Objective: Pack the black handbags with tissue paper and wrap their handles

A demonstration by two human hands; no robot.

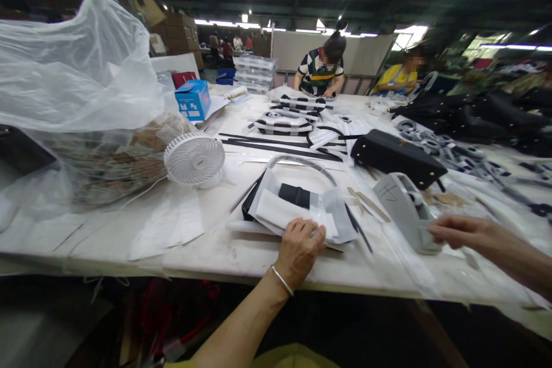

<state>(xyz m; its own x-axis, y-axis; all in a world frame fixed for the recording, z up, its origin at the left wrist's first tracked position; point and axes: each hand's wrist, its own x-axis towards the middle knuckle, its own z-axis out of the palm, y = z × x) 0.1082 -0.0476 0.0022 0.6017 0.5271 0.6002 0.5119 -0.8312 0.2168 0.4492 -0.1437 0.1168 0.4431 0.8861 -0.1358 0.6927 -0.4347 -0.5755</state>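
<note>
Bench (103, 247): paper-covered bag (297, 207) centrally, under the left hand (301, 250), fingers loosely laid; grey tape dispenser (397, 213), long axis slanting toward the near right, just left of the nearer right hand (463, 231), fingers narrowed; whether they hold anything, I cannot tell from here.

left hand (301, 248) rests on white paper (276, 211) over a black bag (249, 207), right hand (461, 232) at a grey tape dispenser (399, 207)
</note>
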